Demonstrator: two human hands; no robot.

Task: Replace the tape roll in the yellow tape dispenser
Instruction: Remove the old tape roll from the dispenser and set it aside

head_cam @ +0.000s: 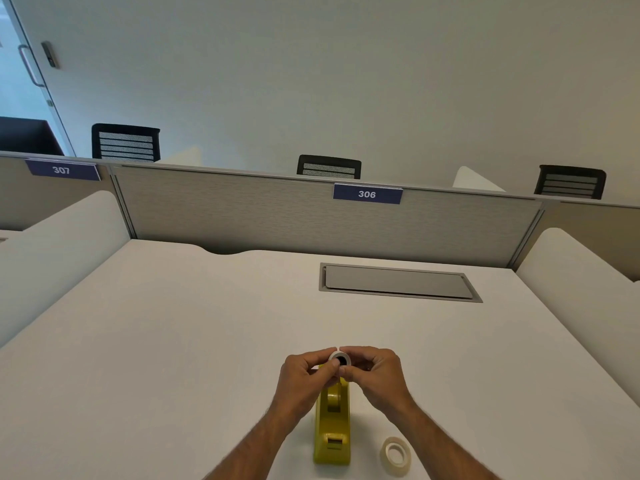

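While both hands work above the far end of the yellow plastic tape dispenser (pixel 332 422), they pinch one small ring between them: a white tape core with a dark centre hole (pixel 340 359). The left hand (pixel 304 377) presses on its left rim with thumb and fingertips, and the right hand (pixel 372 370) closes on its right rim; no hand is spread flat. The dispenser stands on the white worktop (pixel 173 358), long axis pointing away from the person, directly under the hands. Near it, on the right, a fresh roll of clear tape (pixel 396 456) lies flat on the worktop, not touching the dispenser.

I judge the ring in the hands is nearly empty, so it should be very light and stiff, and easy to drop if the pinch loosens. The fresh roll is probably light also, with a smooth, somewhat slippery outer face; it is better to take it by the flat sides or through the hole. The dispenser looks heavy in the base, so it should stay in place.
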